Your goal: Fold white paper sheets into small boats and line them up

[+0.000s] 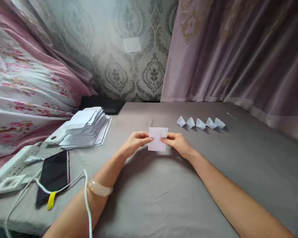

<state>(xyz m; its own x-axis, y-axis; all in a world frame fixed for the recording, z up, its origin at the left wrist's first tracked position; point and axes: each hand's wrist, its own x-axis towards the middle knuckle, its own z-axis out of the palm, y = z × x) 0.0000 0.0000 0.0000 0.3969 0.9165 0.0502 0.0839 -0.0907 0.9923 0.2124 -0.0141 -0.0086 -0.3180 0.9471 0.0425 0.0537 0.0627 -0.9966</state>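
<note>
A small, nearly square piece of white paper (158,135) is held up over the grey cloth, between my two hands. My left hand (138,140) pinches its left edge, thumb on the near face and fingers behind. On the opposite edge, my right hand (176,142) grips the paper the same way. Whether the sheet is folded in layers I cannot tell. Beyond my right hand, several folded paper boats (201,124) stand in a row. To the left of my left hand is a tall stack of white paper (86,127).
At the left lie a dark phone (55,175), a white power strip (17,165) and a white cable (86,195) that runs by my left forearm. A black flat case (106,104) rests at the back. Curtains (213,49) hang at the right; a thin stick (231,116) lies near them.
</note>
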